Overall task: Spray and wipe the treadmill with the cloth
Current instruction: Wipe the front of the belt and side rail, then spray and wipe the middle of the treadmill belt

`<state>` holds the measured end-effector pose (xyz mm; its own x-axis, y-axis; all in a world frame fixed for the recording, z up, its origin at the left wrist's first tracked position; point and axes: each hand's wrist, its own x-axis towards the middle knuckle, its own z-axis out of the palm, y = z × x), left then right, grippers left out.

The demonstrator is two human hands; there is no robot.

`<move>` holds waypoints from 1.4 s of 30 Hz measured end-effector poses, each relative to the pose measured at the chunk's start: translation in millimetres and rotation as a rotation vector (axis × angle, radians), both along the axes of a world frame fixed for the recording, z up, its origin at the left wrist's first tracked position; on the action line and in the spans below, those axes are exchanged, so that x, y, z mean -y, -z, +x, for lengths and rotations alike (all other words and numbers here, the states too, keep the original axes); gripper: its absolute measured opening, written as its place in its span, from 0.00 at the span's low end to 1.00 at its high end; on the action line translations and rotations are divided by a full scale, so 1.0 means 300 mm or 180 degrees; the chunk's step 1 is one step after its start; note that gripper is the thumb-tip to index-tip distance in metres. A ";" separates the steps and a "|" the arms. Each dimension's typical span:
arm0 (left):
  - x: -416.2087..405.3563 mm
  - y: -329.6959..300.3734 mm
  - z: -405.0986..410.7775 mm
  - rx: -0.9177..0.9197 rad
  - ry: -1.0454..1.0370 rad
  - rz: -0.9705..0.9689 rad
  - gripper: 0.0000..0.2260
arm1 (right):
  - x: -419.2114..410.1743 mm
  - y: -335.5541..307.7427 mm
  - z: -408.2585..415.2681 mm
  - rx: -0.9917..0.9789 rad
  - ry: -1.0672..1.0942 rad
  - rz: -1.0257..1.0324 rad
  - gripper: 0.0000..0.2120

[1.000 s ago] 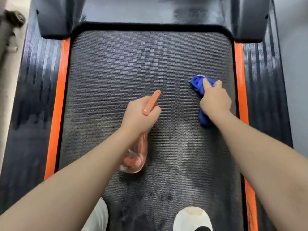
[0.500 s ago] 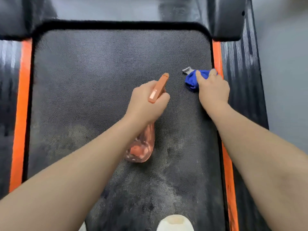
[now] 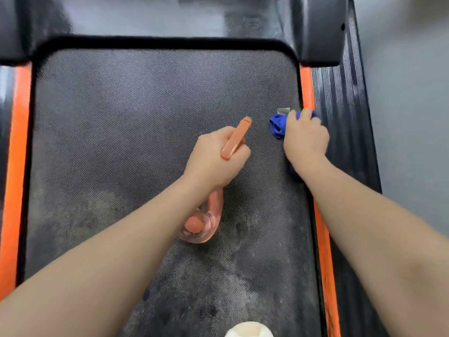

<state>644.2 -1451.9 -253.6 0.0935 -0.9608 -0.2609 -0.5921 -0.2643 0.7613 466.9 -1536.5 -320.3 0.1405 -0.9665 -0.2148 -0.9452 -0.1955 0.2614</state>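
The treadmill belt [image 3: 136,132] is dark, textured, with damp patches in its near half. My left hand [image 3: 218,156] grips an orange spray bottle [image 3: 206,222] around its neck, over the belt's middle; the orange spray head [image 3: 237,138] points up and away, and the clear pinkish body hangs below my wrist. My right hand [image 3: 305,139] grips a bunched blue cloth [image 3: 278,126] and presses it on the belt's right edge, against the orange strip [image 3: 306,88]. A small grey tag sticks out of the cloth. Most of the cloth is hidden under my hand.
Orange strips [image 3: 17,166] run along both sides of the belt, with ribbed black side rails [image 3: 340,98] outside them. The black motor cover [image 3: 170,18] spans the far end. A white shoe toe [image 3: 247,330] shows at the bottom edge. Grey floor [image 3: 408,117] lies to the right.
My right hand has slid the cloth rightwards across the belt, from inside it to the right orange strip. The view has shifted left to right. My left hand keeps its grip on the bottle.
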 end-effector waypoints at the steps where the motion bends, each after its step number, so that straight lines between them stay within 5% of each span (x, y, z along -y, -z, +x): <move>1: 0.001 0.006 -0.007 -0.0001 0.0035 0.0002 0.09 | -0.002 0.001 0.003 0.0138 0.0056 0.0017 0.21; 7: -0.002 0.005 -0.011 -0.0020 -0.0112 0.0091 0.12 | -0.196 -0.024 -0.068 0.0409 -0.0081 0.0260 0.27; 12: 0.009 -0.008 -0.001 0.0022 -0.0177 -0.0007 0.18 | -0.075 0.013 -0.023 0.1293 -0.0022 -0.0093 0.27; 19: -0.025 0.008 0.028 -0.0069 -0.0162 -0.0004 0.16 | -0.088 0.041 -0.063 0.1033 -0.0349 0.0046 0.24; 27: -0.142 0.119 0.088 -0.0436 -0.1022 0.0677 0.19 | -0.174 0.026 -0.037 0.1078 0.0289 0.0225 0.24; 35: -0.153 0.074 -0.051 -0.0209 0.0011 0.0756 0.18 | -0.290 -0.014 -0.098 0.0850 0.0051 0.0728 0.24; 42: -0.082 0.058 -0.236 0.0010 0.1024 0.1009 0.09 | -0.240 -0.094 -0.264 0.2797 0.1489 0.0130 0.19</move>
<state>573.4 -1427.4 -271.1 -0.1957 -0.8138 -0.5472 -0.6844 -0.2863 0.6706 387.8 -1464.6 -292.2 -0.1276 -0.9594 -0.2514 -0.7840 0.2528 -0.5670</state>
